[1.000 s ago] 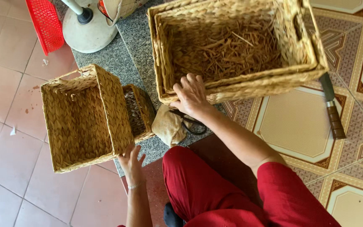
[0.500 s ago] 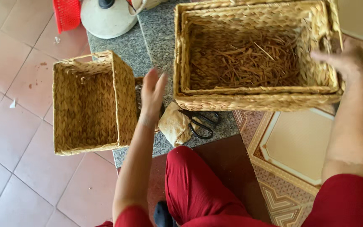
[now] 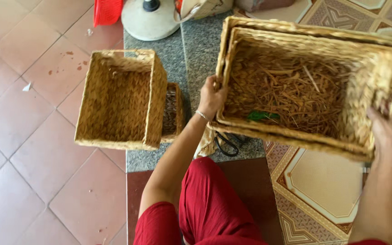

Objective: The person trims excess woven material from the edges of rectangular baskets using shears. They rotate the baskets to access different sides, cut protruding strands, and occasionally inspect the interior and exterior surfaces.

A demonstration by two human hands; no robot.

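Now both hands, left (image 3: 212, 96) and right (image 3: 389, 127), grip-pinching nested basket (image 3: 341, 54) rims; straw scraps (image 3: 286, 90) inside.

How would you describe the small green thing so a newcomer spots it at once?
Start at the big woven basket held by the left hand and right hand. Look among the brown straw scraps inside, near the edge closest to the person. The green scrap is the only green piece there.
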